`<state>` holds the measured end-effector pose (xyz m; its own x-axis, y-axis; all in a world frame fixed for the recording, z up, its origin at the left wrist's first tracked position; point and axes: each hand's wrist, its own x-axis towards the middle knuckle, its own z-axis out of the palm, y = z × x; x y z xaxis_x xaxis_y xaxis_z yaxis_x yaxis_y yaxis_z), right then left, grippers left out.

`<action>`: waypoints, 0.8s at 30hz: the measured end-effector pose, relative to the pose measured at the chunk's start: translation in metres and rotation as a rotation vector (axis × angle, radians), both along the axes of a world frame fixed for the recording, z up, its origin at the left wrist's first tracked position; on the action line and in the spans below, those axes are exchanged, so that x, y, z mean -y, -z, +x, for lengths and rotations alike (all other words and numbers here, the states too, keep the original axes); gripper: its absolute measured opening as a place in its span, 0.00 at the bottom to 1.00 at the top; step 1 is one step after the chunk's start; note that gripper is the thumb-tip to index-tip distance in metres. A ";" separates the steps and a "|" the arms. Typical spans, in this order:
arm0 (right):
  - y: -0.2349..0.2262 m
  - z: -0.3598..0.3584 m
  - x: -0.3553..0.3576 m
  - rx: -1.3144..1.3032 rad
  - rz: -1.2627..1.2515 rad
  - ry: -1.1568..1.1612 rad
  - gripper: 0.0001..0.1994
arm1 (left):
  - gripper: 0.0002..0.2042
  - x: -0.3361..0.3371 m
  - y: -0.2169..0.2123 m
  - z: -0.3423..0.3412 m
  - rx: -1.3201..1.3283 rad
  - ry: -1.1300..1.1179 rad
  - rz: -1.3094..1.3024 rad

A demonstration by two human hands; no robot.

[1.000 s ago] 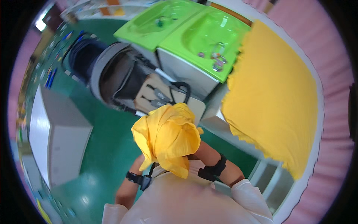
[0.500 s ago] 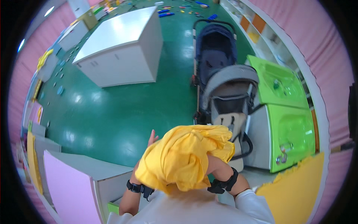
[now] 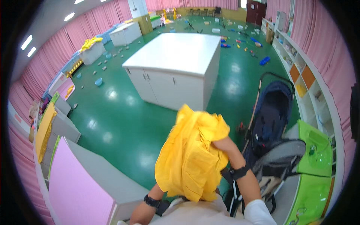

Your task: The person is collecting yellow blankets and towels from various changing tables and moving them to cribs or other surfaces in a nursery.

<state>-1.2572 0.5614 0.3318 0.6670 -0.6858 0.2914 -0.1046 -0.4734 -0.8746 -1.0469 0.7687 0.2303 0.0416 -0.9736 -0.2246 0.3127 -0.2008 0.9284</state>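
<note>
plainly, the large yellow cloth is bunched up in the air just in front of the person's pale shirt, its loose folds hanging downward. the right forearm rises from the lower edge and leans inward, bringing the right hand against the bundle's right side; that hand is curled onto the cloth, its fingertips buried in the folds. the left forearm slants up beneath the cloth's lower left; the cloth covers the left hand, so how far it is open cannot be told. beyond stands a white cabinet; to the right, a dark blue stroller.
</note>
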 end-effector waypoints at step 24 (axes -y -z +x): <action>0.120 0.236 0.390 -0.084 -0.333 -0.280 0.22 | 0.32 0.433 -0.040 0.156 -0.351 -0.540 -0.215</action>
<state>-1.0214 0.1718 0.2122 0.8445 -0.3531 0.4028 0.0038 -0.7480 -0.6637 -0.8906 0.3360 0.2703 0.4949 -0.8610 -0.1173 0.6075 0.2464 0.7552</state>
